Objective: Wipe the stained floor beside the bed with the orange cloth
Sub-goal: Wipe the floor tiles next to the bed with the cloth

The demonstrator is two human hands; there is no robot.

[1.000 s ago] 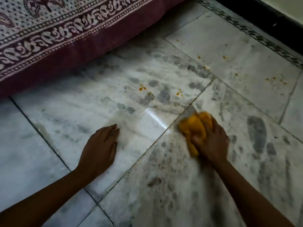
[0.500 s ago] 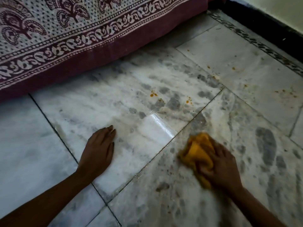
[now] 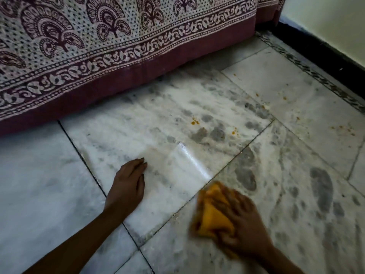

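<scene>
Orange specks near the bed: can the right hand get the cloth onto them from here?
Probably yes. The right hand grips the orange cloth one tile over, and only open floor lies between it and the specks. The left hand rests flat, off that path.

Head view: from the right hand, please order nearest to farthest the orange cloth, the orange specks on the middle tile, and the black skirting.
1. Orange cloth, gripped in the right hand, bottom right.
2. Orange specks, centre, on the tile beside the bed.
3. Black skirting, top right, along the wall.
</scene>
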